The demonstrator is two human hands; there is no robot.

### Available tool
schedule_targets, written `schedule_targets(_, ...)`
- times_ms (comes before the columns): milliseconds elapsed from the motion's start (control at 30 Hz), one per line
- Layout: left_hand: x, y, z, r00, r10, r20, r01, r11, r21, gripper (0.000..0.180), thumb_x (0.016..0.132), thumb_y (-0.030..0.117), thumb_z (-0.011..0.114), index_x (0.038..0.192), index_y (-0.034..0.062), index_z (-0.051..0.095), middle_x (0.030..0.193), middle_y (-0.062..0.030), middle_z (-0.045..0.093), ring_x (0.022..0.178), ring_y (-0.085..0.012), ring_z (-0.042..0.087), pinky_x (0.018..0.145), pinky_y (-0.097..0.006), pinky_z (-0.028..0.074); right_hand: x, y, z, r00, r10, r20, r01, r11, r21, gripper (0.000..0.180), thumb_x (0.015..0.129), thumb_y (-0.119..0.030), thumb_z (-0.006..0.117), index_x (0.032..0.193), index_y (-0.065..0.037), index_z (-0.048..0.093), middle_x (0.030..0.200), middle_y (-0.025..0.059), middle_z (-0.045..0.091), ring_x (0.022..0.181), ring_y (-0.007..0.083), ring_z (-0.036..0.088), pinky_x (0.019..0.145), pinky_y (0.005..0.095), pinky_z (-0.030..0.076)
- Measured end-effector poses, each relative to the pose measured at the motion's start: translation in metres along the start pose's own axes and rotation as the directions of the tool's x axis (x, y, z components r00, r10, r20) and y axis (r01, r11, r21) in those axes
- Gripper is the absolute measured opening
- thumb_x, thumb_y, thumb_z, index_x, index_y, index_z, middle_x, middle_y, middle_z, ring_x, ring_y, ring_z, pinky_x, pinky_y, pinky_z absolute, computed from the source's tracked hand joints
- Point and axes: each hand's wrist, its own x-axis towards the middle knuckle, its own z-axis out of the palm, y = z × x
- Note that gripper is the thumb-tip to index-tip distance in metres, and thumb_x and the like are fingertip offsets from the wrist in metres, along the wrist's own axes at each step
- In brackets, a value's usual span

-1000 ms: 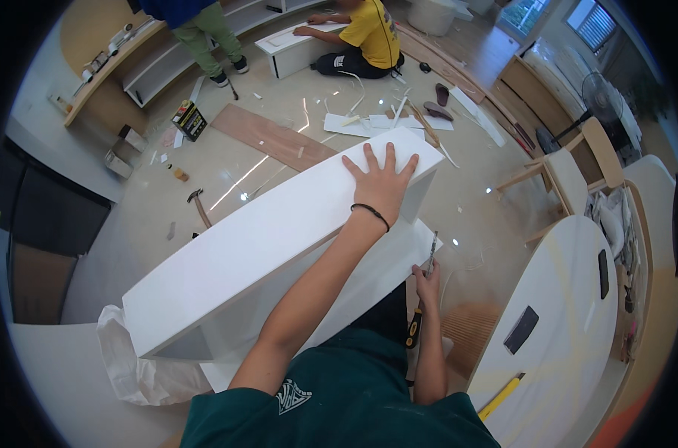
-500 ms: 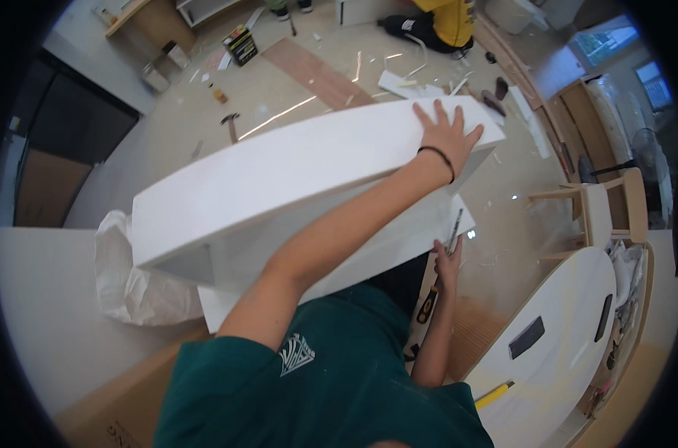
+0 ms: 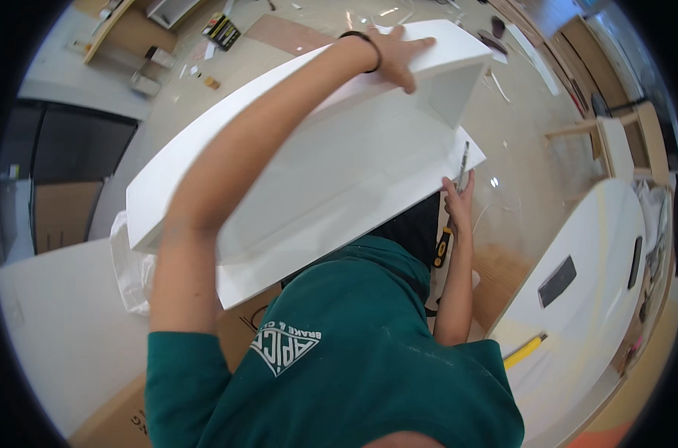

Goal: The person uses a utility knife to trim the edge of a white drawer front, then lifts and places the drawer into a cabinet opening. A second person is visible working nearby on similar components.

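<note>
A long white open-fronted cabinet lies across my lap, its hollow inside facing me. My left arm reaches over it. My left hand, a black band at the wrist, rests on the far top panel near the right end, fingers spread and thumb over the front edge. My right hand is by the near panel's right corner, closed around a slim metal tool pointing away from me. A black-and-yellow handle shows beside that wrist, roughly in line with the metal; whether they join is hidden.
At right stands a white rounded panel bearing a yellow cutter and a dark block. Behind it is a wooden chair. A brown board and a dark box lie on the littered floor. White wrapping sits at left.
The cabinet has tipped, showing more of its inside. My left hand has slid leftward along the top panel, its thumb now over the edge. My right hand keeps its hold. The view has shifted.
</note>
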Motion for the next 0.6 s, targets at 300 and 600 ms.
schedule_targets(300, -0.008, 0.011, -0.001, 0.993, 0.086, -0.076, -0.077, 0.991, 0.107, 0.102, 0.072, 0.022, 0.075, 0.161, 0.0186, 0.026, 0.134, -0.0318, 0.051, 0.099, -0.0530, 0.064, 0.093, -0.052, 0.056, -0.002, 0.001, -0.001, 0.989, -0.136, 0.052, 0.128, 0.984, 0.122, 0.097, 0.095, -0.006, 0.069, 0.162, 0.001, -0.001, 0.116, 0.0103, 0.063, 0.095, 0.0153, 0.062, 0.079, 0.0270, 0.052)
schedule_targets(600, -0.002, -0.021, -0.009, 0.988, 0.134, -0.078, -0.126, 0.987, 0.100, 0.091, 0.074, 0.060, 0.074, 0.155, 0.0329, 0.044, 0.157, -0.0282, 0.036, 0.133, -0.0627, 0.038, 0.112, -0.063, 0.037, 0.006, 0.010, -0.006, 0.999, -0.048, 0.027, 0.050, 0.993, -0.108, 0.102, 0.091, -0.010, 0.073, 0.162, 0.002, 0.002, 0.105, 0.0085, 0.064, 0.092, 0.0180, 0.062, 0.083, 0.0320, 0.052)
